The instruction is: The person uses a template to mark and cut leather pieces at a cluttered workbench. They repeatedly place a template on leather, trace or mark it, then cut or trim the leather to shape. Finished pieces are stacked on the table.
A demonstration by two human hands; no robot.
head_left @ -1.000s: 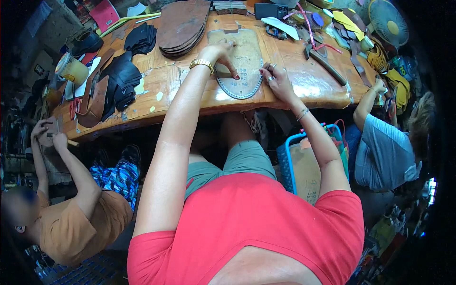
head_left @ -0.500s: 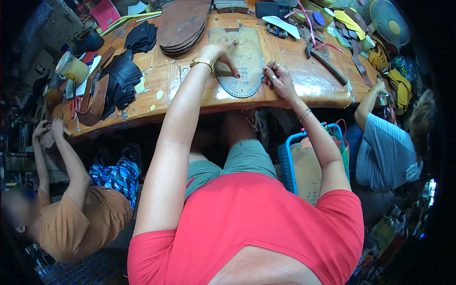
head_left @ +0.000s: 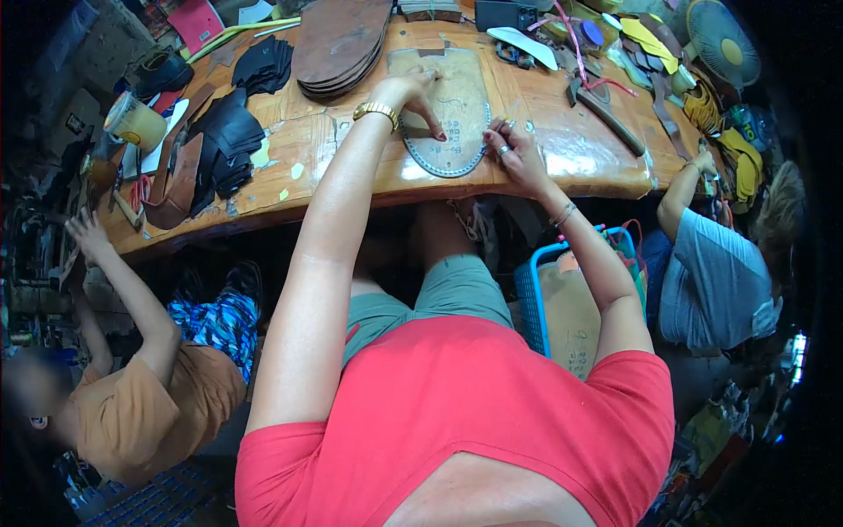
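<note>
head view: sole pattern point(head_left: 448, 110) long axis runs away from person, rounded end near; left hand point(head_left: 411, 92), right hand point(head_left: 514, 149) spread, pressing it.

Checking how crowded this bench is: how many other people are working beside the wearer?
2. One in an orange shirt sits lower left; one in a grey-blue shirt sits at right. Others may be out of view.
</note>
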